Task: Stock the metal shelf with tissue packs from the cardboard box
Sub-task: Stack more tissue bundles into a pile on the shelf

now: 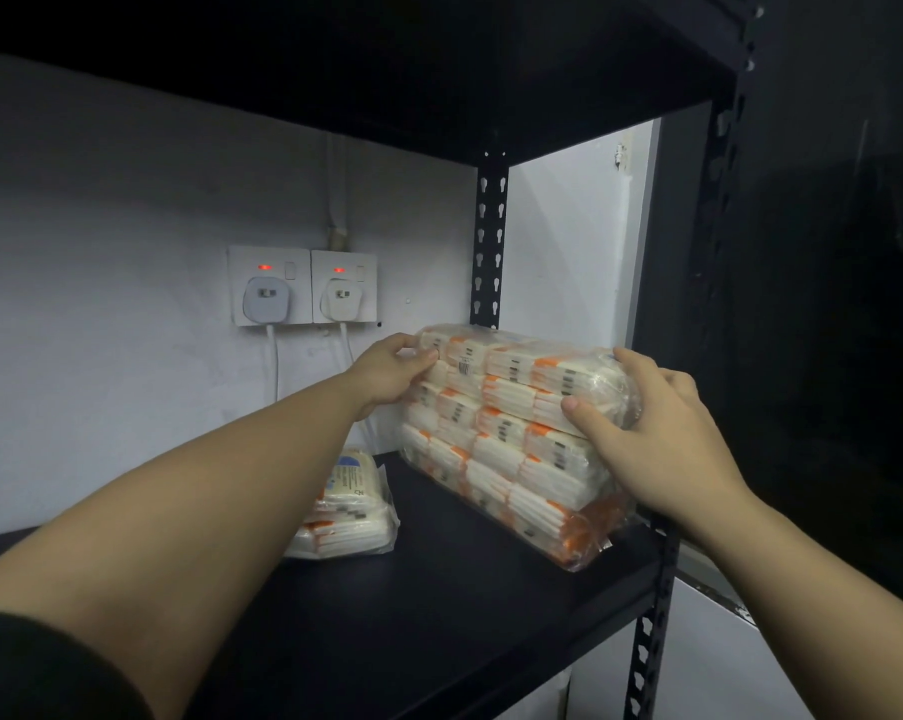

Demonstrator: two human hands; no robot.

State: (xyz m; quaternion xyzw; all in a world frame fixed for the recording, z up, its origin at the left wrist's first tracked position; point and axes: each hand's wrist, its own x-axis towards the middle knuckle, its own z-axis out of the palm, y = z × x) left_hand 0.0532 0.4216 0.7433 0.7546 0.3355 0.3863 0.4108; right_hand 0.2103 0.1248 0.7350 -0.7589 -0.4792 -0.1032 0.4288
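Observation:
A stack of clear-wrapped tissue packs with orange and white labels [512, 433] stands at the right end of the black metal shelf [439, 605]. My left hand [392, 371] grips the upper left corner of the top pack, fingers curled over its edge. My right hand [647, 428] holds the right end of the same pack, thumb on the front face and fingers around its side. Another flat tissue pack [348, 506] lies on the shelf to the left, near the wall. No cardboard box is in view.
Two wall sockets with plugs and red lights [304, 288] sit on the white wall behind the shelf, cables hanging down. Black slotted uprights stand at the back [490, 241] and front right [652, 631]. The shelf board above [387, 70] hangs low overhead.

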